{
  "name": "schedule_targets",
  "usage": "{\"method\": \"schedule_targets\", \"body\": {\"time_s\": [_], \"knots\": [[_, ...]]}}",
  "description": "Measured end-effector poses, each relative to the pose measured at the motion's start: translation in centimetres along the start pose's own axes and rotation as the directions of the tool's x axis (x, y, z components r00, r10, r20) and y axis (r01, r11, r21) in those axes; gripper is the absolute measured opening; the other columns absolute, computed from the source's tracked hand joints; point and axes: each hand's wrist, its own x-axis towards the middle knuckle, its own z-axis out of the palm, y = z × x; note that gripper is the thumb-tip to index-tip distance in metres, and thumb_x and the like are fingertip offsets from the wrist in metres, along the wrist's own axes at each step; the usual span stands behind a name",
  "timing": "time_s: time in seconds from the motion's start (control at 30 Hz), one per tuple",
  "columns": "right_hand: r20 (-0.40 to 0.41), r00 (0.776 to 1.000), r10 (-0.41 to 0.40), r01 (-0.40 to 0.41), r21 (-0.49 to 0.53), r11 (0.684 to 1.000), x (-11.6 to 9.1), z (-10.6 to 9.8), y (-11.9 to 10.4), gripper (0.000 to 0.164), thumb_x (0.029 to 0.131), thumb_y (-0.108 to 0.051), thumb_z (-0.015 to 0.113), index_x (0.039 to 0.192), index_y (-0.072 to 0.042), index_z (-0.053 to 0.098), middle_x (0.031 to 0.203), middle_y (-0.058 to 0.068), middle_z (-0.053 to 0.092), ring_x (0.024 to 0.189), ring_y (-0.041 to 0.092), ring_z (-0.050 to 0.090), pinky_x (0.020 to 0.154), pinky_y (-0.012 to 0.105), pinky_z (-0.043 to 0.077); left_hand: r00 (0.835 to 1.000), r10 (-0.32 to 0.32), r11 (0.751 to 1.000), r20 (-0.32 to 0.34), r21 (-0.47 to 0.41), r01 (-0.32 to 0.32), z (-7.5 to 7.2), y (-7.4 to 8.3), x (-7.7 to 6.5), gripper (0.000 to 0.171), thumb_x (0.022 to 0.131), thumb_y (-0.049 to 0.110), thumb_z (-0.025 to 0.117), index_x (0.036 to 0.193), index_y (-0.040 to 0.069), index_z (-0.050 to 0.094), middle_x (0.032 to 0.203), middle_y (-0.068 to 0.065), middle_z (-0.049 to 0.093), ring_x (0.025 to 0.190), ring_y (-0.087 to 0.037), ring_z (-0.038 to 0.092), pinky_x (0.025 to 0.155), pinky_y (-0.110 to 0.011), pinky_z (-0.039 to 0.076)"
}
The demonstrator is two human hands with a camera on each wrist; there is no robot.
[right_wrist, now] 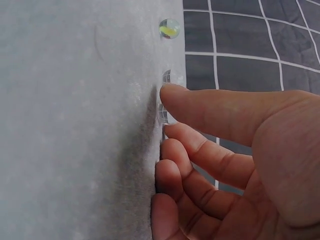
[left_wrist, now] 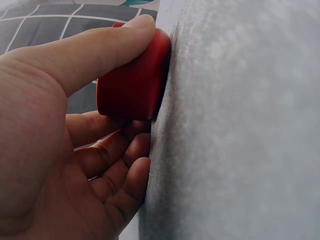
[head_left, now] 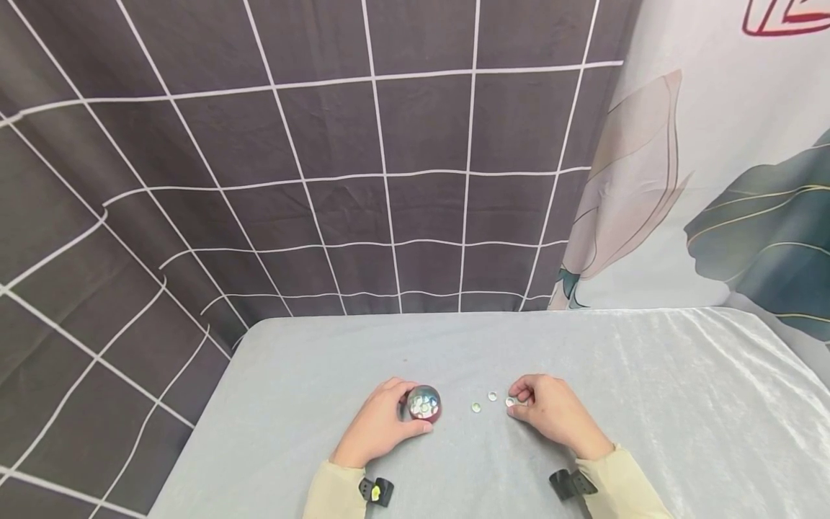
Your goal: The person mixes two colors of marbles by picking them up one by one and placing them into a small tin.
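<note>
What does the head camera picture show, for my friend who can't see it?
The left hand grips a small red cup of shiny marbles, and the right hand pinches a clear marble on a grey cloth. Two more marbles lie between the hands.

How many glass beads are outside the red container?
3 visible: a yellow-green one nearest the red container, a clear one farther right, and another clear bead at the right hand, between thumb and finger. That hand may hide more.

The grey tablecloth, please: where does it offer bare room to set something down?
Bare grey tablecloth lies left of the left hand, right of the right hand, and along the gridded curtain. Between the hands, the red container and glass marbles crowd it.
</note>
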Motion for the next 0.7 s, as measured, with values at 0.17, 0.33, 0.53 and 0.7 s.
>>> {"method": "schedule_targets", "body": {"time_s": [0.17,0.33,0.53,0.7], "knots": [[-0.01,1.0,-0.01,0.01,-0.031,0.999,-0.01,0.1,0.03,0.017,0.073,-0.01,0.083,0.084,-0.012,0.07,0.074,-0.008,0.059,0.07,0.009,0.052,0.066,0.031,0.046,1.0,-0.001,1.0,-0.002,-0.002,0.001,0.05,-0.04,0.01,0.058,0.077,0.039,0.086,0.123,0.009,0.067,0.111,0.004,0.064,0.105,-0.014,0.058,0.095,-0.038,0.048],[-0.011,1.0,-0.011,0.011,-0.045,0.999,0.05,0.12,-0.1,0.016,0.073,-0.01,0.083,0.083,-0.012,0.07,0.074,-0.008,0.058,0.069,0.01,0.05,0.065,0.032,0.045,1.0,-0.004,1.0,-0.002,-0.002,0.004,0.02,0.02,0.05,0.059,0.076,0.039,0.086,0.123,0.009,0.067,0.111,0.003,0.065,0.105,-0.015,0.059,0.096,-0.038,0.048],[-0.011,1.0,0.007,-0.007,-0.049,0.999,0.14,0.13,-0.22,0.017,0.073,-0.009,0.083,0.082,-0.011,0.069,0.073,-0.007,0.057,0.068,0.011,0.049,0.064,0.032,0.044,1.0,-0.006,1.0,0.0,0.001,0.006,-0.03,0.13,0.06,0.059,0.076,0.038,0.087,0.123,0.009,0.067,0.11,0.004,0.064,0.105,-0.014,0.059,0.096,-0.038,0.048],[-0.011,1.0,0.004,-0.005,-0.05,0.999,0.13,0.19,-0.15,0.017,0.074,-0.009,0.083,0.081,-0.012,0.068,0.073,-0.007,0.056,0.068,0.01,0.049,0.064,0.032,0.044,1.0,-0.003,1.0,0.0,0.001,0.003,-0.05,0.16,0.02,0.058,0.076,0.038,0.087,0.122,0.008,0.068,0.11,0.003,0.065,0.105,-0.015,0.059,0.096,-0.038,0.048]]}}
